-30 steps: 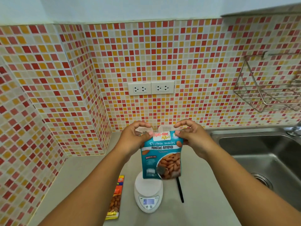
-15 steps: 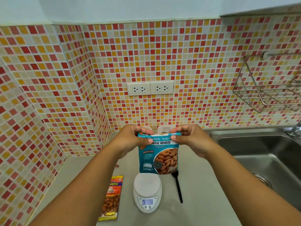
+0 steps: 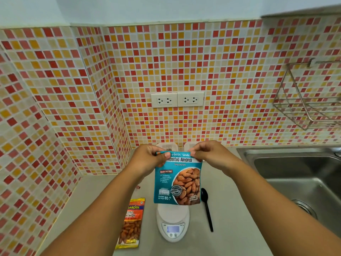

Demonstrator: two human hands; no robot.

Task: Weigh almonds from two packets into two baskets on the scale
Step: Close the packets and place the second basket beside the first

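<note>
Your grip is pinching the top edge of the teal foil packet of roasted almonds (image 3: 177, 182) from both sides: your left hand (image 3: 149, 159) is clamping the upper left corner between thumb and curled fingers, and your right hand (image 3: 208, 156) is nipping the upper right corner the same way. You are holding the packet upright in the air, its printed face turned to you, its lower edge hanging over the round platform of the white digital kitchen scale (image 3: 172, 222), which is sitting on the pale grey desk (image 3: 236, 218) with its small display facing you.

Just left of the scale, the orange and yellow packet of salted almonds (image 3: 132, 224) is lying flat on the desk. Just right of the scale, a black plastic spoon (image 3: 207, 207) is lying with its bowl pointing away from you. Behind your hands, two white slotted plastic baskets (image 3: 167, 145) are peeking out side by side at the foot of the wall. A stainless steel sink (image 3: 295, 174) is filling the right side, a wire rack (image 3: 310, 100) is hanging on the mosaic tiled wall (image 3: 166, 61) above it, and a white double socket (image 3: 177, 99) is set in the tiles straight ahead.
</note>
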